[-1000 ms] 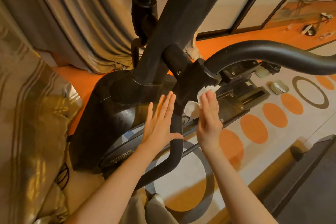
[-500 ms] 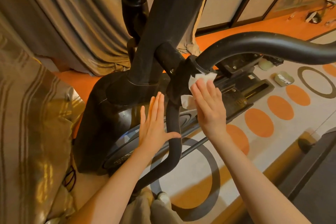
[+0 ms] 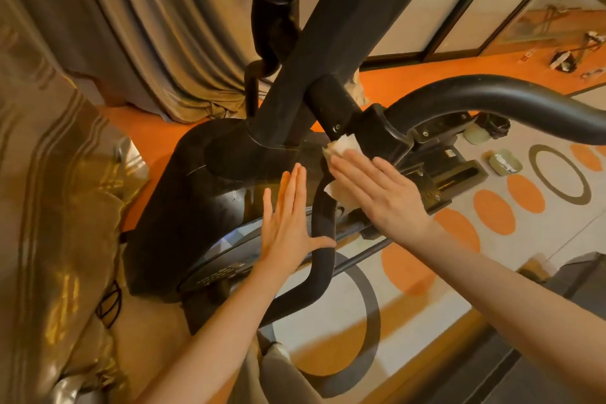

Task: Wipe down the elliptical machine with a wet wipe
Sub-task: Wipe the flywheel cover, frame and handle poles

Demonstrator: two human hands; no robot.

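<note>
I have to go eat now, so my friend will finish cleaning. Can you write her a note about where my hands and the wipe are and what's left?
Left hand: open, fingers straight, thumb resting on the curved black bar, steadying it.
Right hand: open and flat, pressing the wet wipe against the joint where the bar meets the upper handle.
Wipe: crumpled under the right fingers, its edges poking out above and below them.
Done: cannot tell which parts are already clean.
Left: probably the upper handle, the centre post and the big black housing.
</note>
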